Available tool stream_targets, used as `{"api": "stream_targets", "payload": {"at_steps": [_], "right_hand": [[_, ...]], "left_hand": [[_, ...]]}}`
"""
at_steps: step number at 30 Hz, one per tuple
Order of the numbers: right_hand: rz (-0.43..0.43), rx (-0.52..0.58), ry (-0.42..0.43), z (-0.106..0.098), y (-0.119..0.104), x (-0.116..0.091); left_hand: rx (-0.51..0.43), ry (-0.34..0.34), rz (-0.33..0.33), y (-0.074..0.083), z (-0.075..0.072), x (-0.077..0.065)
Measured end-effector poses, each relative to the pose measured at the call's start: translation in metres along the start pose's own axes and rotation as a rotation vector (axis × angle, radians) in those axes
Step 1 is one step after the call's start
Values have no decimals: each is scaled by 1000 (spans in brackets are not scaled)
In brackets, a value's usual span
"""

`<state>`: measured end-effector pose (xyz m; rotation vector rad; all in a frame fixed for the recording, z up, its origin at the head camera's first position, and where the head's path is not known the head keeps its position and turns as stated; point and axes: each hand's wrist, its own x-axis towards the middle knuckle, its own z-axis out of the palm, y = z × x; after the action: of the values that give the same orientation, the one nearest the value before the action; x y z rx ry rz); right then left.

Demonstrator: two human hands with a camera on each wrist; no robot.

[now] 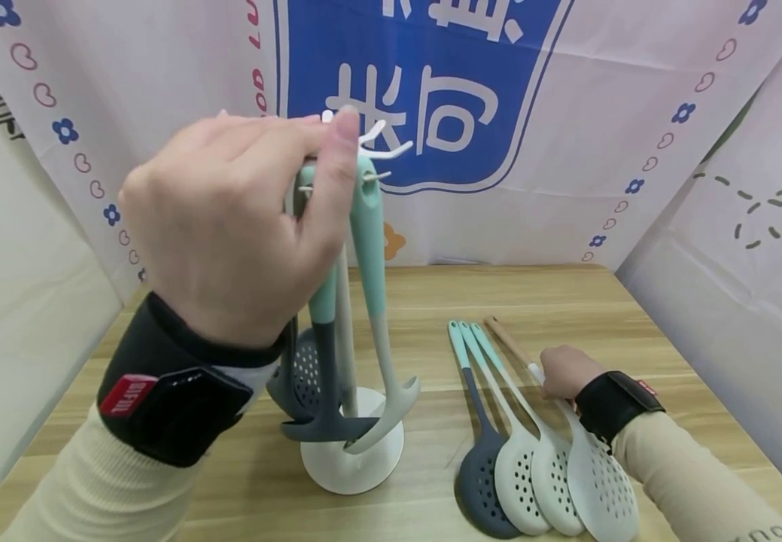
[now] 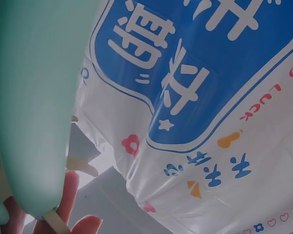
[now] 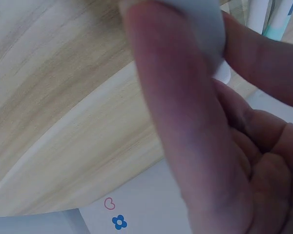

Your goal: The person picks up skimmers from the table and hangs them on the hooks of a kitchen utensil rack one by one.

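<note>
At the top of a white utensil rack, my left hand grips round the hooks, its fingers mostly hidden behind it in the head view. A light grey ladle and a dark ladle hang there by mint handles. Behind them hangs a dark perforated skimmer. The left wrist view shows a mint handle close up, fingertips near its end. My right hand pinches the handle of a white skimmer with a wooden end, its perforated head low on the wooden table.
Left of the right hand, a dark skimmer and two white skimmers, the near one and the other, lie side by side, mint handles pointing away. A printed cloth closes off the back of the table.
</note>
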<state>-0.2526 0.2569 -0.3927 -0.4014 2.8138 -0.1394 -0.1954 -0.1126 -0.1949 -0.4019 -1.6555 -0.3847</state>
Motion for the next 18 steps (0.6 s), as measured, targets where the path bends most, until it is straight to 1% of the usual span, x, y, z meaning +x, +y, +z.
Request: {"api": "stream_targets", "payload": {"at_steps": [5, 8, 9, 10, 13, 15, 16, 18], "right_hand": [[30, 35, -53, 0, 0, 1], [53, 68, -77, -1, -1, 1], [63, 86, -83, -1, -2, 0], [69, 98, -86, 0, -2, 0], [81, 131, -83, 1, -2, -1], [84, 148, -75, 3, -3, -2], [88, 155, -72, 3, -3, -2], [92, 161, -72, 4, -2, -2]], "left_hand": [[52, 48, 40, -7, 8, -4], [50, 70, 31, -11, 12, -7], [38, 70, 18, -13, 14, -8], [47, 74, 14, -16, 17, -10], [58, 73, -11, -29, 29, -18], [57, 73, -27, -41, 39, -24], [75, 78, -23, -47, 44, -27], [66, 86, -30, -59, 54, -33]]}}
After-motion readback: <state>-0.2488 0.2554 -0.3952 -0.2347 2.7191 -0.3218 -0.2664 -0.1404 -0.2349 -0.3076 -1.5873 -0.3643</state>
